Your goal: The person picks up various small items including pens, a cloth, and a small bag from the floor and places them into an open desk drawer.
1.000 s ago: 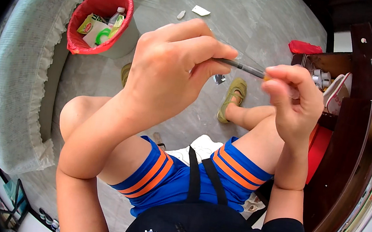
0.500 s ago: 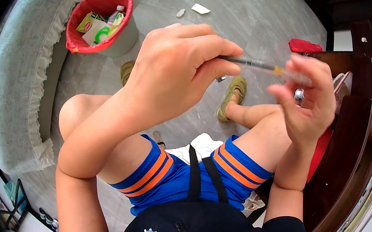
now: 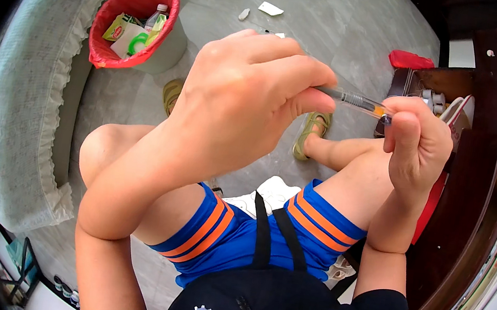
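Note:
My left hand [image 3: 240, 100] is raised in front of me, its fingers closed round the clear barrel of a pen [image 3: 356, 99]. The pen lies nearly level and points to the right. My right hand [image 3: 416, 146] is curled at the pen's right end, thumb up, pinching the orange-and-dark tip piece. Below the hands are my bare knees and blue shorts with orange stripes [image 3: 250, 237].
A red bin [image 3: 129, 23] with packets and a bottle stands at the upper left beside a grey sofa edge [image 3: 23, 100]. A dark wooden table [image 3: 474, 203] runs along the right. Sandals [image 3: 311, 135] and paper scraps [image 3: 271, 9] lie on the grey tiled floor.
Both hands have come closer to the camera. My right hand has turned from fingers spread over the pen's end to a closed pinch on its tip.

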`<action>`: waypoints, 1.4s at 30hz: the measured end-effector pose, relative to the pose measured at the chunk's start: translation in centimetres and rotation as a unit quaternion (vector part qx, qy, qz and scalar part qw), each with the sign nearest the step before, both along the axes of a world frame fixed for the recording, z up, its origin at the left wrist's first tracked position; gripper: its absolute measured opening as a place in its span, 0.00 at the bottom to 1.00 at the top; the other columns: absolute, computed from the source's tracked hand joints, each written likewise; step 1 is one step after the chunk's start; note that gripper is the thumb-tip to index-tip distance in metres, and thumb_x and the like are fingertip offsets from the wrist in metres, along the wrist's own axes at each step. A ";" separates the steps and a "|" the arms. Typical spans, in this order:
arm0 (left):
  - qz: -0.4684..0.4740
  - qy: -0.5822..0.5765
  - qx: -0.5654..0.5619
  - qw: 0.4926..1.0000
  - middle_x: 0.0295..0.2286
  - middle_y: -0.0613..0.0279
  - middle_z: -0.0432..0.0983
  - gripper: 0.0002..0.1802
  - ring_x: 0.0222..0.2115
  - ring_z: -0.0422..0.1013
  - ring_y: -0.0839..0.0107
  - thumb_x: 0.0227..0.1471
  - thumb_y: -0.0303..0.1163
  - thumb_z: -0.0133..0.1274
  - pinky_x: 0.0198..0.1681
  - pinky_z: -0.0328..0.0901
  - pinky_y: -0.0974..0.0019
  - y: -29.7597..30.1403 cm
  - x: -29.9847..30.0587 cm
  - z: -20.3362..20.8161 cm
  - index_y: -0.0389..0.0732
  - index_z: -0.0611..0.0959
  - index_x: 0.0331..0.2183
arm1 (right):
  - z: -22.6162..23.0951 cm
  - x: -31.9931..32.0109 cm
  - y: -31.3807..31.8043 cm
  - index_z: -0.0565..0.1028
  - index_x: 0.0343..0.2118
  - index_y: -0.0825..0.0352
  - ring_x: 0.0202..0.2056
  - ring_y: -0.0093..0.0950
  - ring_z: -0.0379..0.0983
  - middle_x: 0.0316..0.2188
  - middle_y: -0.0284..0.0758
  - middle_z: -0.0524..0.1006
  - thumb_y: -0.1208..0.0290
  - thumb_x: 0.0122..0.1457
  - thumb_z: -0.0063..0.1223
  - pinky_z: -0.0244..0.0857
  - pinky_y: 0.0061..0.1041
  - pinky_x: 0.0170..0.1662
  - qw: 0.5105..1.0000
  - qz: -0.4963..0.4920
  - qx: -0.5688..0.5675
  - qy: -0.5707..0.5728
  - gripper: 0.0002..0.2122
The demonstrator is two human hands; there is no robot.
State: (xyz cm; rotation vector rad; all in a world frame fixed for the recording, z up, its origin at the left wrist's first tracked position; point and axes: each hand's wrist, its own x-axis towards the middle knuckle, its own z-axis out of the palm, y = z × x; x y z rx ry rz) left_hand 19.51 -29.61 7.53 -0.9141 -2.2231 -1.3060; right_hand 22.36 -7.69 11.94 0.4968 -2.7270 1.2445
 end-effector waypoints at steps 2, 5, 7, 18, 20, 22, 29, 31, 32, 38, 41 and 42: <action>0.004 0.011 -0.012 1.000 0.16 0.64 0.70 0.09 0.17 0.64 0.71 0.39 0.30 0.60 0.19 0.56 0.71 0.0 0.1 0.3 0.39 0.82 0.28 | 0.2 -0.1 0.2 0.76 0.28 0.70 0.17 0.17 0.65 0.19 0.34 0.74 0.70 0.52 0.54 0.56 0.15 0.19 0.999 0.001 -0.033 -0.007 0.07; -0.009 0.000 -0.005 1.000 0.15 0.64 0.69 0.10 0.17 0.63 0.71 0.39 0.32 0.60 0.19 0.56 0.71 0.3 0.3 0.5 0.40 0.82 0.27 | 0.2 -0.1 -1.2 0.74 0.32 0.71 0.20 0.17 0.64 0.25 0.36 0.74 0.66 0.51 0.57 0.55 0.14 0.22 0.995 0.000 -0.070 0.075 0.12; -0.018 -0.004 -0.004 1.000 0.15 0.65 0.68 0.10 0.16 0.62 0.72 0.39 0.33 0.59 0.18 0.55 0.71 0.2 0.5 0.8 0.40 0.82 0.27 | 0.1 -0.2 -1.3 0.73 0.35 0.72 0.22 0.17 0.63 0.29 0.38 0.73 0.63 0.52 0.57 0.55 0.13 0.24 0.984 -0.001 -0.071 0.165 0.16; -0.057 0.042 0.044 0.996 0.17 0.62 0.70 0.15 0.16 0.62 0.71 0.36 0.33 0.61 0.19 0.55 0.73 -0.2 1.2 1.7 0.34 0.81 0.29 | 0.9 1.1 -1.5 0.74 0.30 0.69 0.24 0.27 0.65 0.25 0.39 0.71 0.81 0.38 0.63 0.59 0.21 0.26 0.955 0.088 -0.007 0.282 0.13; -0.060 0.049 0.055 0.995 0.17 0.62 0.71 0.15 0.16 0.63 0.71 0.36 0.33 0.61 0.19 0.56 0.73 -0.2 1.2 1.6 0.34 0.81 0.29 | 0.9 1.1 -1.7 0.74 0.30 0.69 0.21 0.26 0.65 0.24 0.37 0.71 0.80 0.39 0.63 0.59 0.21 0.24 0.957 0.082 -0.011 0.279 0.13; -0.064 0.047 0.049 0.996 0.18 0.62 0.71 0.16 0.16 0.64 0.72 0.35 0.32 0.61 0.19 0.56 0.73 -0.4 1.3 1.6 0.33 0.81 0.30 | 1.0 1.3 -1.9 0.74 0.29 0.70 0.21 0.26 0.65 0.23 0.37 0.71 0.76 0.41 0.62 0.58 0.20 0.24 0.961 0.072 -0.007 0.268 0.11; -0.066 0.091 0.075 0.991 0.18 0.61 0.72 0.16 0.16 0.64 0.70 0.34 0.29 0.62 0.20 0.56 0.72 -0.4 1.2 1.5 0.33 0.81 0.29 | 1.5 1.8 -1.8 0.78 0.26 0.66 0.16 0.21 0.68 0.16 0.32 0.73 0.58 0.48 0.56 0.58 0.17 0.18 0.989 0.031 0.049 0.136 0.14; -0.056 0.071 0.065 0.994 0.18 0.60 0.72 0.14 0.16 0.64 0.71 0.32 0.27 0.62 0.20 0.56 0.73 -0.3 1.2 1.4 0.34 0.81 0.28 | 1.9 2.2 -2.4 0.78 0.25 0.66 0.15 0.20 0.68 0.15 0.30 0.73 0.53 0.50 0.51 0.59 0.14 0.20 0.993 -0.001 0.075 0.090 0.17; -0.056 0.070 0.066 0.994 0.18 0.60 0.72 0.14 0.16 0.64 0.71 0.32 0.27 0.62 0.20 0.56 0.73 -0.2 1.2 1.4 0.34 0.81 0.28 | 1.9 2.4 -3.0 0.76 0.25 0.69 0.15 0.19 0.67 0.16 0.32 0.73 0.49 0.52 0.48 0.58 0.14 0.21 0.998 -0.046 0.025 0.045 0.22; -0.049 -0.035 0.039 0.997 0.16 0.64 0.70 0.13 0.16 0.61 0.73 0.35 0.32 0.62 0.20 0.55 0.74 -0.4 1.5 1.6 0.34 0.81 0.26 | 0.4 0.9 -2.1 0.73 0.31 0.69 0.25 0.24 0.67 0.25 0.38 0.73 0.62 0.44 0.62 0.60 0.16 0.27 0.969 0.029 -0.037 0.244 0.17; -0.073 -0.069 0.044 0.994 0.15 0.65 0.70 0.13 0.15 0.60 0.73 0.37 0.34 0.61 0.20 0.54 0.74 -0.3 1.6 1.9 0.34 0.81 0.26 | 1.5 1.3 -1.8 0.72 0.30 0.68 0.27 0.26 0.67 0.24 0.37 0.71 0.71 0.35 0.68 0.62 0.17 0.29 0.972 0.055 -0.002 0.229 0.18; -0.073 -0.072 0.039 0.994 0.16 0.65 0.70 0.14 0.16 0.60 0.73 0.37 0.34 0.61 0.20 0.54 0.73 -0.4 1.6 2.0 0.34 0.81 0.26 | 1.5 1.2 -1.8 0.73 0.30 0.68 0.26 0.25 0.67 0.24 0.37 0.71 0.71 0.35 0.68 0.61 0.17 0.28 0.969 0.065 0.008 0.239 0.17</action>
